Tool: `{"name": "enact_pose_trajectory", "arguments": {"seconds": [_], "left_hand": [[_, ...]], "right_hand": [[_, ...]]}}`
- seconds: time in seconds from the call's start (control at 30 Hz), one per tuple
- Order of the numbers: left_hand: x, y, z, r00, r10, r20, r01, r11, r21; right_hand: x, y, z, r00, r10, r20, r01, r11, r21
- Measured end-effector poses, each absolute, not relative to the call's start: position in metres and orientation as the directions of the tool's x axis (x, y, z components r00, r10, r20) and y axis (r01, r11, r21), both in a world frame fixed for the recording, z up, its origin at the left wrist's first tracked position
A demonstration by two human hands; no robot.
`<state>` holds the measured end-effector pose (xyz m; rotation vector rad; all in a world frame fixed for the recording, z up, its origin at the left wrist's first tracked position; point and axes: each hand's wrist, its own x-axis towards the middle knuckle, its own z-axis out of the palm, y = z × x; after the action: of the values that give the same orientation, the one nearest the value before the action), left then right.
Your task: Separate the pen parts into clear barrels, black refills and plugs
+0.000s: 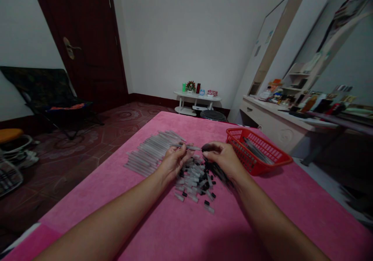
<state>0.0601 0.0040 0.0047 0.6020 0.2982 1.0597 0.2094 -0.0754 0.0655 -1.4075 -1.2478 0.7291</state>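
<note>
My left hand [175, 158] is closed around a slim translucent tube [192, 148] that points to the right. At the tube's right end, my right hand [222, 157] is pinched; a dark shape shows at its fingertips, too blurred to name. Under the right hand lie thin dark sticks [221, 173], partly hidden by it. Between and below the hands spreads a loose pile of small clear caps [190, 183] mixed with short black pieces [206, 202]. Left of my left hand, many long translucent tubes [148, 152] lie side by side in a slanting row.
A red plastic basket [259, 138] with long grey sticks [258, 150] stands right of my right hand. Everything rests on a pink cloth-covered table [163, 230]. Beyond are a white shelf [180, 94], a dresser [276, 117] with bottles, a folding chair [43, 90] and a dark door [84, 39].
</note>
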Motion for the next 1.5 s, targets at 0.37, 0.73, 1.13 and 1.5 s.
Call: {"name": "enact_pose_trajectory", "arguments": {"seconds": [0.37, 0.73, 1.13, 1.5], "left_hand": [[0.0603, 0.0034, 0.0054, 0.444, 0.896, 0.022, -0.702, 0.333, 0.630], [0.0613, 0.0002, 0.0074, 0.385, 0.923, -0.022, -0.682, 0.301, 0.666], [0.0605, -0.0045, 0.0122, 0.374, 0.927, -0.021, -0.670, 0.285, 0.685], [0.0612, -0.0051, 0.0080, 0.368, 0.929, 0.028, -0.674, 0.246, 0.697]], "right_hand": [[0.2127, -0.0717, 0.0637, 0.230, 0.922, 0.310, 0.435, 0.188, -0.881], [0.2119, -0.0729, 0.0636, 0.204, 0.916, 0.346, 0.541, 0.189, -0.820], [0.2119, -0.0716, 0.0580, 0.185, 0.888, 0.421, 0.664, 0.203, -0.720], [0.2104, -0.0712, 0.0568, 0.257, 0.879, 0.402, 0.615, 0.172, -0.769]]}}
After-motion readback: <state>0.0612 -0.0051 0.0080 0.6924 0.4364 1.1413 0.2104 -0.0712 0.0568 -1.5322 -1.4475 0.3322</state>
